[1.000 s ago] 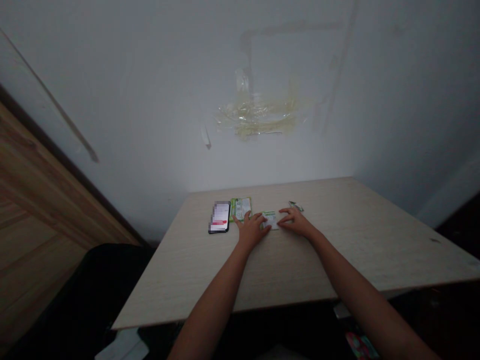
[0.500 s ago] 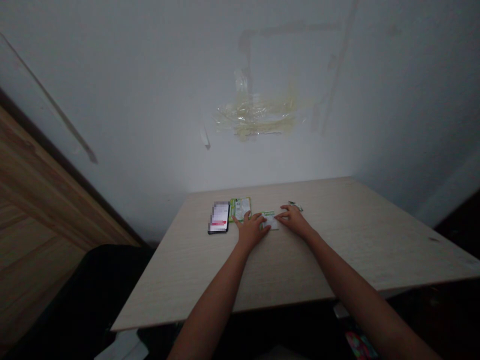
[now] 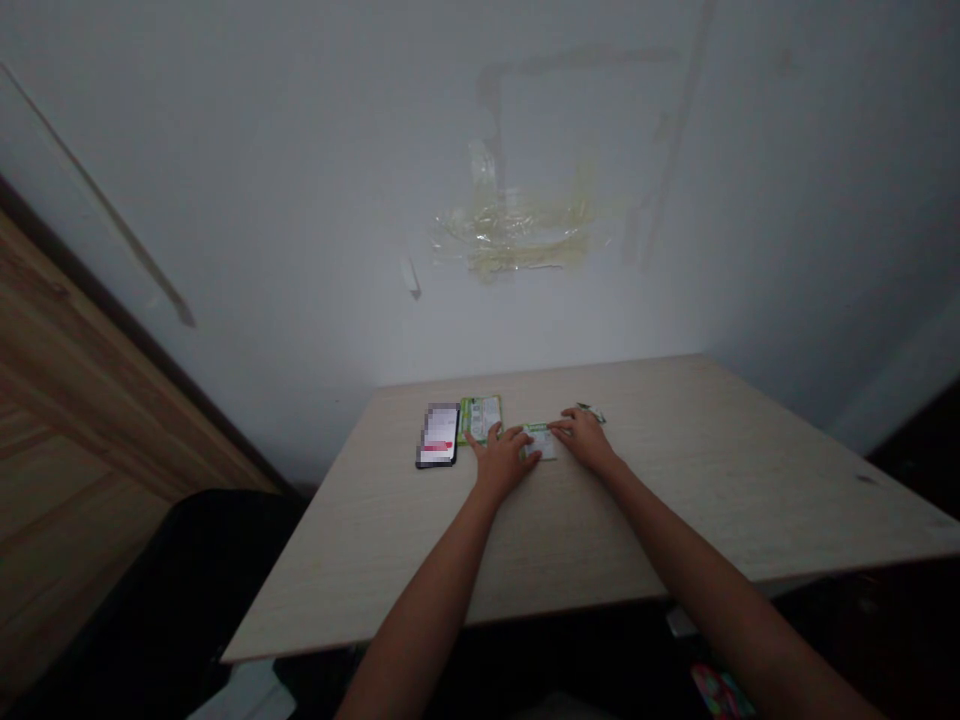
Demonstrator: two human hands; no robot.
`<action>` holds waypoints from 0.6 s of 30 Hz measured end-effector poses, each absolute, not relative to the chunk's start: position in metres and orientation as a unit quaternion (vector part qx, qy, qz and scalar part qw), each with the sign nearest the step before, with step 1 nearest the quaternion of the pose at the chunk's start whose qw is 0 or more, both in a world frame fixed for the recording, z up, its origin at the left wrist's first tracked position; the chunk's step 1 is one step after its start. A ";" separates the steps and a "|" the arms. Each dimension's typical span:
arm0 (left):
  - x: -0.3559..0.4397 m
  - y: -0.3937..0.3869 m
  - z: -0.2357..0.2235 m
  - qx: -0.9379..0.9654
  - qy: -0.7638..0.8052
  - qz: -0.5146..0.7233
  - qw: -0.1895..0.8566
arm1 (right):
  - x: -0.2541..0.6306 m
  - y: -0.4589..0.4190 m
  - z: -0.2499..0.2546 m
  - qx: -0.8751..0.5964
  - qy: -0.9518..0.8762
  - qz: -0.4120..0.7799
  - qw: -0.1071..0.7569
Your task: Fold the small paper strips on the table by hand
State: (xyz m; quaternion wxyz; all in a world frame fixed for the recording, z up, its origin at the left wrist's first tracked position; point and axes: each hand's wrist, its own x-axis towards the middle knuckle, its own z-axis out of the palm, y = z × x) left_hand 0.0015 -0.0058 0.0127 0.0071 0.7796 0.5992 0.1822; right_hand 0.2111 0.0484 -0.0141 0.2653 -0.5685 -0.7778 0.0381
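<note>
A small flat green-and-white packet (image 3: 541,447) lies on the table between my hands. My left hand (image 3: 501,465) rests over its left side with the fingers spread, thumb on the packet. The little finger reaches toward a larger green-and-white packet (image 3: 482,412). At the small packet's upper right corner, the thumb and a finger of my right hand (image 3: 589,440) come together on its edge. Just beyond that hand lies a small torn-looking green and white scrap (image 3: 594,410), partly hidden by the fingers.
A phone (image 3: 438,438) with a lit, blurred screen lies left of the larger packet. The pale wooden table (image 3: 390,530) meets a wall (image 3: 315,250) bearing clear tape (image 3: 517,235). A wooden panel (image 3: 75,350) stands at the left. Dark items are below the table's front edge.
My right hand has moved slightly up and left, its fingertips now at the packet's upper right corner. My left hand and the other things have stayed put.
</note>
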 end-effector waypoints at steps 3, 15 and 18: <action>0.002 -0.006 0.013 0.781 0.598 0.182 0.010 | 0.209 0.047 -0.012 -0.579 -0.774 0.034 0.253; 0.001 -0.006 0.014 0.782 0.594 0.186 0.020 | 0.205 0.044 -0.010 -0.587 -0.770 0.010 0.249; 0.001 -0.006 0.015 0.780 0.597 0.185 0.025 | 0.203 0.043 -0.009 -0.590 -0.768 0.007 0.248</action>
